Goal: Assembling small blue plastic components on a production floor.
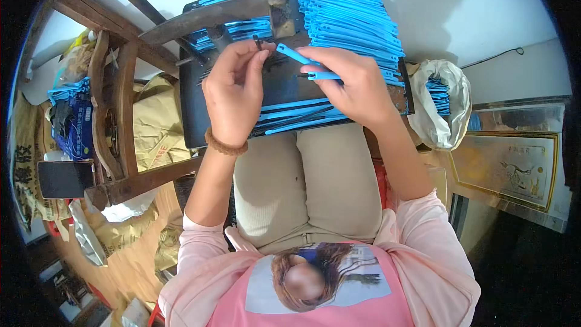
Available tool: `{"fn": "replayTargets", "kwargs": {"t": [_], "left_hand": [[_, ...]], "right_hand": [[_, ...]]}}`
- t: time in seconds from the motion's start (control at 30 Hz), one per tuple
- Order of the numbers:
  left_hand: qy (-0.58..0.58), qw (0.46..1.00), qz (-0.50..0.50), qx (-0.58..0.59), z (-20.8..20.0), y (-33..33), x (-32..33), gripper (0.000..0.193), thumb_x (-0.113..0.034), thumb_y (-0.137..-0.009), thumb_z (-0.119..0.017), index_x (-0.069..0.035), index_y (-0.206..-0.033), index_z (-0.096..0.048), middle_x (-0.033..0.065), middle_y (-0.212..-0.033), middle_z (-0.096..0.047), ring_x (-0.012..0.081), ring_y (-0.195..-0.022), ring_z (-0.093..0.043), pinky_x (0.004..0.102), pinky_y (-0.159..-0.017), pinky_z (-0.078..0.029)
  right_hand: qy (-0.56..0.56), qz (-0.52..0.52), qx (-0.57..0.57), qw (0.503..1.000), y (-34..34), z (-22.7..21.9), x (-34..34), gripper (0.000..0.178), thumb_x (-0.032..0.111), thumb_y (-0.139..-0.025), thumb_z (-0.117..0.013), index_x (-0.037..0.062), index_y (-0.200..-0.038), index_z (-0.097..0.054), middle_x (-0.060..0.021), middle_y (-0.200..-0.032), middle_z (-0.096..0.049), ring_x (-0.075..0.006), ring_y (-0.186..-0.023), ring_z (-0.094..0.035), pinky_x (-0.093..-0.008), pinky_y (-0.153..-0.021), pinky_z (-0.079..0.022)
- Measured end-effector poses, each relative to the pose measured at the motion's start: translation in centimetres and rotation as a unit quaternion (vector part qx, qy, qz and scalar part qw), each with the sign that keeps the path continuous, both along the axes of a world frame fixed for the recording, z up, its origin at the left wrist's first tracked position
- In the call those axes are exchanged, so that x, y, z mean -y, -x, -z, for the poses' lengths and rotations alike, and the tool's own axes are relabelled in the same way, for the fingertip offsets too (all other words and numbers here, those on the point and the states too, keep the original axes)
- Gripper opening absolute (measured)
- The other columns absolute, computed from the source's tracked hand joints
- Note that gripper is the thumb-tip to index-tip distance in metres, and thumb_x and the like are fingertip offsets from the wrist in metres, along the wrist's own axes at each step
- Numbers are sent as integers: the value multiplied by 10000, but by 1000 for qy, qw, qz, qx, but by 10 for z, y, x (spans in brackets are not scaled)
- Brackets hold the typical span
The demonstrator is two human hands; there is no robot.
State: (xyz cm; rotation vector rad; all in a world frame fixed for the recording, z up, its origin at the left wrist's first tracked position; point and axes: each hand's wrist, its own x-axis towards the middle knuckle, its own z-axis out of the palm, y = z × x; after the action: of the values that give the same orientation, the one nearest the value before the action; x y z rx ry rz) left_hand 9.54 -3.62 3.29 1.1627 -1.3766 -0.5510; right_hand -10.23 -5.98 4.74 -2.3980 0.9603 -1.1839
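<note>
My left hand (233, 88), with a brown band at the wrist, is raised over the dark tray (281, 89). Its thumb and fingertips pinch a small dark piece (258, 42). Facing it, my right hand (358, 88) is closed on two slim blue plastic handles. The upper blue handle (294, 54) has a hole in its end and points toward the left fingertips. Below it, the second blue handle (323, 75) shows a dark tip. A thick pile of similar blue handles (345, 18) fills the tray's far right, and several more blue handles (296, 109) lie along its near edge.
A wooden frame (218, 15) reaches over the tray's left part. Right of the tray stands a white sack (451, 85) holding more blue pieces. A framed picture (520, 169) leans beyond it. Brown packaging (158, 121) and a blue box (74, 124) are at left.
</note>
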Motion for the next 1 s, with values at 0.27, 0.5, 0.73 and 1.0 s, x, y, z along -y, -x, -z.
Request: {"fn": "replayTargets", "kwargs": {"t": [0.27, 0.5, 0.73, 1.0], "left_hand": [[-29, 1000, -6, 8, -5, 2, 6, 94, 44, -909, -660, 56, -1002, -652, 155, -934, -753, 173, -914, -740, 259, -761, -567], [-40, 999, 6, -1, -5, -1, 9, 97, 47, -907, -661, 57, -1003, -653, 157, -927, -753, 182, -899, -747, 261, -751, -570], [-29, 999, 3, 14, -2, -1, 11, 93, 37, -903, -675, 49, -993, -662, 145, -915, -755, 183, -893, -749, 260, -730, -574], [19, 999, -12, 38, 2, 3, 13, 95, 14, -900, -688, 28, -994, -678, 138, -887, -753, 171, -854, -752, 260, -707, -574]], "right_hand": [[2, -7, 54, 999, -14, 6, 9, 339, 51, -815, -701, 77, -1153, -690, -109, -980, -727, -301, -825, -702, -379, -678, -561], [-2, -10, 75, 997, -18, 8, 11, 316, 31, -825, -698, 41, -1141, -691, -125, -968, -728, -304, -819, -701, -370, -690, -560], [-16, -5, 76, 997, -19, 8, 10, 312, 23, -821, -704, 28, -1133, -697, -137, -933, -725, -294, -794, -698, -356, -681, -547], [-34, 9, 112, 993, -20, 9, 9, 333, 11, -810, -722, 15, -1143, -704, -151, -929, -722, -292, -776, -693, -342, -693, -541]]}}
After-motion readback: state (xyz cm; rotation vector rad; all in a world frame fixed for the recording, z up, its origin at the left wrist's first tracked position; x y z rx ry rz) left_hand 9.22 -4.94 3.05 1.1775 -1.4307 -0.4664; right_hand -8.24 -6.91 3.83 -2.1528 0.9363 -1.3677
